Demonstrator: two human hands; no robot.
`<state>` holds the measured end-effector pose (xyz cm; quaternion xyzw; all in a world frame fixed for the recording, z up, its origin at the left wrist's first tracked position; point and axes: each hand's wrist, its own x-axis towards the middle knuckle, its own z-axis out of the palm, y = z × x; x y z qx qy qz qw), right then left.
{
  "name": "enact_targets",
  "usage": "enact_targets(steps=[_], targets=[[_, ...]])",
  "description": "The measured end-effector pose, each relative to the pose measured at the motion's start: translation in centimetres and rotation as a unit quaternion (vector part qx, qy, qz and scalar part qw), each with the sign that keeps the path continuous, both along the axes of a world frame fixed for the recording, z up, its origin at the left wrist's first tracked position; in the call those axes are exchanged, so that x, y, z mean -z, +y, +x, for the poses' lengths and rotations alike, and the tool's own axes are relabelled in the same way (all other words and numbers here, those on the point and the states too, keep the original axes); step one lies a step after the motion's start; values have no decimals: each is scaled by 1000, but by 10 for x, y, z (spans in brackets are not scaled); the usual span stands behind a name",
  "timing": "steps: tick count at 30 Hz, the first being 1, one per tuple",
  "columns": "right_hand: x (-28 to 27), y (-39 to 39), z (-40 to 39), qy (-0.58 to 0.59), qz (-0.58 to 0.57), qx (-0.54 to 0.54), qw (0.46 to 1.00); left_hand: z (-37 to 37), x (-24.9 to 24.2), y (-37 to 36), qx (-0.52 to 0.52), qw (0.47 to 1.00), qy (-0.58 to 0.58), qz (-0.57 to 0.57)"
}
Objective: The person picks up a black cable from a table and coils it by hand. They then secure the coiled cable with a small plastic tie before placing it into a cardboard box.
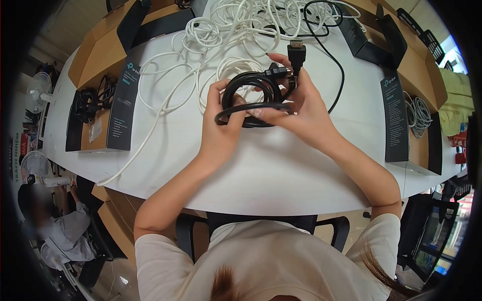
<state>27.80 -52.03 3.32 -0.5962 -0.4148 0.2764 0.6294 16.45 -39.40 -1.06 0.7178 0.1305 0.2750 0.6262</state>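
A thick black cable (pixel 232 95) is wound into a round coil above the white table. My left hand (pixel 221 120) grips the coil's left side, fingers wrapped round it. On the other side, my right hand (pixel 304 108) holds the coil's right edge, with its thumb on a loose loop at the front. One black plug (pixel 296 55) with a metal end points up beside the right fingers, and a second connector (pixel 275 71) lies across the top of the coil. The right fingertips are partly hidden behind the plugs.
Tangled white cables (pixel 236 25) cover the table's far side, with a thin black cable (pixel 341 70) among them. Open boxes holding black cables (pixel 90 103) and a grey-white cable coil (pixel 419 115) stand left and right. A person (pixel 63 231) sits at lower left.
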Motion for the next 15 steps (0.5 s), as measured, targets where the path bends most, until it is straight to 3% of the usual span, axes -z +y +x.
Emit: enact_targets(steps=[7,10,11,14,15], targets=[[4,-2,22,8,-13,-27,1000,-2,-14,1,189,968,-28,-160],[1,-8,29,-7,-82,-84,993,-4,-13,9,216,957,-26,-192],[-1,-9,30,-1,-101,-106,989,-7,-14,6,168,976,13,-139],[2,-7,28,37,-114,-157,980,-11,-23,5,167,971,62,-163],[10,-5,26,-5,-85,-141,986,-9,-22,2,184,967,37,-171]])
